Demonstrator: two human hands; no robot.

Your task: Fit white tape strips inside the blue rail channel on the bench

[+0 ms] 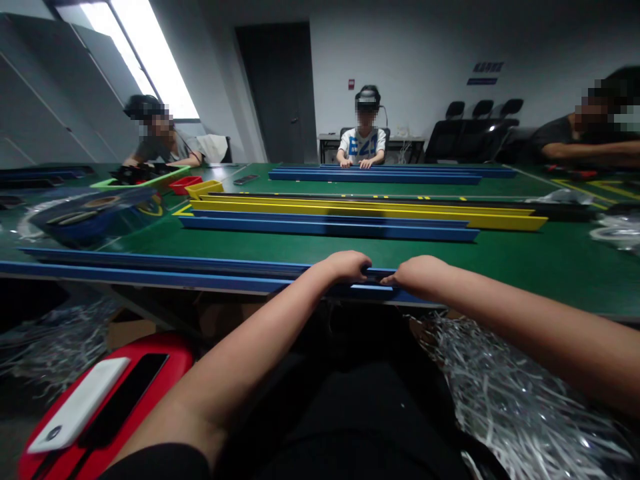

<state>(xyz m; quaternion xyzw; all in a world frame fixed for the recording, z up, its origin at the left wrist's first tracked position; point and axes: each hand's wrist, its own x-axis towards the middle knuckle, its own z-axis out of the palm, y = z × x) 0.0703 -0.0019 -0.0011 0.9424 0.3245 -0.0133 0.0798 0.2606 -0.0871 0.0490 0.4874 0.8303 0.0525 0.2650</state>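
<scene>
A long blue rail [200, 273] lies along the near edge of the green table, with a dark strip running inside its channel. Both of my hands are at its right part, a short gap apart. My left hand [350, 266] has its fingers curled down at the rail, closed on what seems to be the dark strip or the rail's edge. My right hand [417, 272] is bent over the rail too, its fingers pressed together at the channel. Exactly what the fingertips hold is too small to tell.
Blue rails [330, 229] and yellow rails [370, 211] lie across the green table [520, 267]. Yellow, red and green bins stand at the left. A red stool [170, 347] holds two phones. Clear strips pile at lower right. Three people sit around the table.
</scene>
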